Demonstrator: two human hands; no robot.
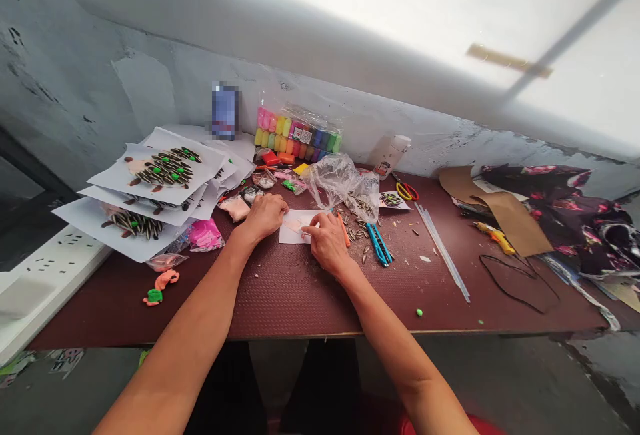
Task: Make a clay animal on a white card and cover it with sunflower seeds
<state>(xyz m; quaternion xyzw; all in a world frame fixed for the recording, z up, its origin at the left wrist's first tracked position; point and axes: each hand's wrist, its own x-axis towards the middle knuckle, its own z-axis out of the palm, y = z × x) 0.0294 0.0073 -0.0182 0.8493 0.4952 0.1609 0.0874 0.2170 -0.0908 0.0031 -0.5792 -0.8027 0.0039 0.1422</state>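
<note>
The paper (pixel 287 235) is white, cutter (pixel 379 244) blue, tabletop (pixel 300 301) maroon, cloth (pixel 565 215) dark with pink flowers.

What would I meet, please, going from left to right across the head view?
White power strip → stack of decorated sheets → left hand → small white sheet → right hand → blue cutter → clear sticks → floral cloth.

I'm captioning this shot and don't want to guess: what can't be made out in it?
- Head view: the right part of the white paper, hidden by the right hand.
- Head view: much of the lower hedgehog pictures, covered by the top hedgehog picture and other sheets.
- Head view: what the blue upright object is, blurred by pixelation.
- Head view: the near end of the power strip, cut off by the left edge.
</note>
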